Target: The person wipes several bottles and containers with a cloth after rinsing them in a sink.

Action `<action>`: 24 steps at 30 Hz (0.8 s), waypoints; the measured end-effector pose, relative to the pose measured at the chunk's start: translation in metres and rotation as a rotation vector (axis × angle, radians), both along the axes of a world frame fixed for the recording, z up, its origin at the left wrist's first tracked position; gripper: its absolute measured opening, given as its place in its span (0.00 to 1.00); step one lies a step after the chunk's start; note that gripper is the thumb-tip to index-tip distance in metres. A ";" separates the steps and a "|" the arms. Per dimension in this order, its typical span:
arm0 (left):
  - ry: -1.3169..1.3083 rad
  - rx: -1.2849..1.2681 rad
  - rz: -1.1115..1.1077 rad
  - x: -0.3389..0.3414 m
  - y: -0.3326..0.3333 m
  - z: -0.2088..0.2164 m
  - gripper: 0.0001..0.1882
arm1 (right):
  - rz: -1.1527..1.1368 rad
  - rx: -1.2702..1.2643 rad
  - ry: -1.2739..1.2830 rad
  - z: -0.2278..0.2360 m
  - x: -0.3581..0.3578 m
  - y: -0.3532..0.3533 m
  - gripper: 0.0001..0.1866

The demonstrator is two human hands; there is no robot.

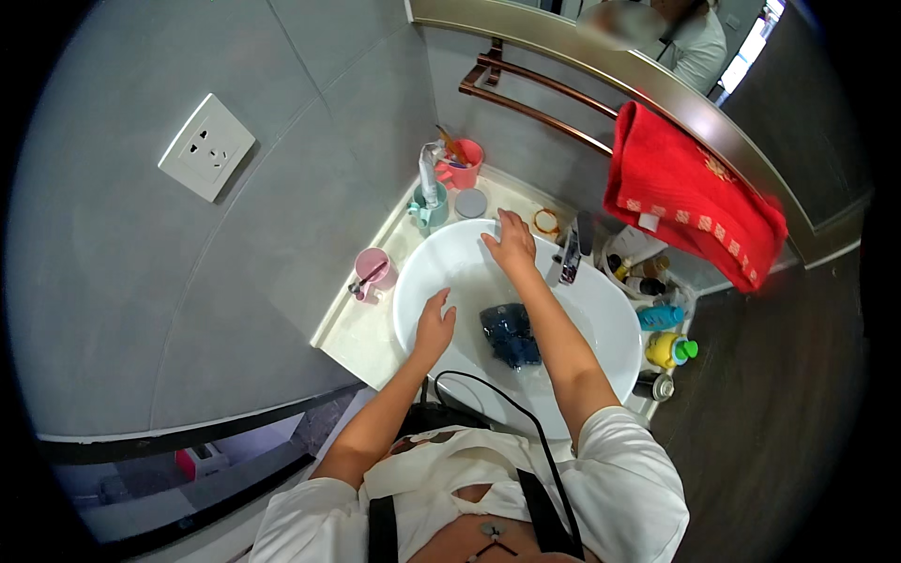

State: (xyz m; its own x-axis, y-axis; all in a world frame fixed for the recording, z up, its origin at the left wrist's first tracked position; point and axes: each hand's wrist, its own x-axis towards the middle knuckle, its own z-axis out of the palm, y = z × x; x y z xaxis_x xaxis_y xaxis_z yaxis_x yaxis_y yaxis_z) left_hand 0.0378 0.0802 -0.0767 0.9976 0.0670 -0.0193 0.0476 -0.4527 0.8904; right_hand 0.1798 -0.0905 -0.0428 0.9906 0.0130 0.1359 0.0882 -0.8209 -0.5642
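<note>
A dark blue wet-looking cloth (507,336) lies bunched in the white oval washbasin (612,371), between my two arms. My left hand (435,328) hovers over the basin's left side, thumb and fingers apart and holding nothing. Farther back, my right hand (511,246) reaches toward the basin's far rim with its fingers stretched out; whether it touches the rim I cannot tell. To the right of that hand stands the chrome faucet (570,258). Beyond its fingertips sit a round grey lid-like disc (471,203) and an amber ring-shaped item (545,220).
Left on the counter (352,328) are a pink cup (375,266), a green cup with a tube (430,208) and a coral cup (462,164). At right stand a blue bottle (661,317) and a yellow bottle (668,350). A red towel (690,197) hangs from a copper-coloured rail (544,105).
</note>
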 end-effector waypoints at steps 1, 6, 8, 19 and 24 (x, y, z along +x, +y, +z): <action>-0.007 0.003 0.018 0.000 0.000 -0.003 0.22 | -0.019 -0.018 0.086 -0.002 0.014 0.010 0.36; 0.029 -0.080 0.058 0.004 0.001 -0.002 0.21 | -0.031 -0.024 0.335 -0.012 0.060 0.049 0.48; 0.067 -0.098 0.072 0.005 0.004 -0.001 0.22 | -0.061 -0.046 0.357 -0.014 0.068 0.060 0.47; 0.180 -0.714 0.034 0.023 0.013 -0.003 0.27 | -0.205 0.307 0.010 0.001 0.055 0.028 0.41; 0.526 -1.107 0.108 0.029 0.002 0.062 0.34 | 0.092 0.665 0.308 0.017 -0.057 0.004 0.43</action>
State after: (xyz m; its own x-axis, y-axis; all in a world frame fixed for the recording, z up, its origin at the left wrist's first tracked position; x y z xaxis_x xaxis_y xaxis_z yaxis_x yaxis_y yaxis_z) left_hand 0.0669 0.0823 -0.0147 0.8414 -0.1598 -0.5162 0.5073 0.5625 0.6528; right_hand 0.1229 -0.0863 -0.0262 0.9840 0.1094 -0.1406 -0.1030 -0.2942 -0.9502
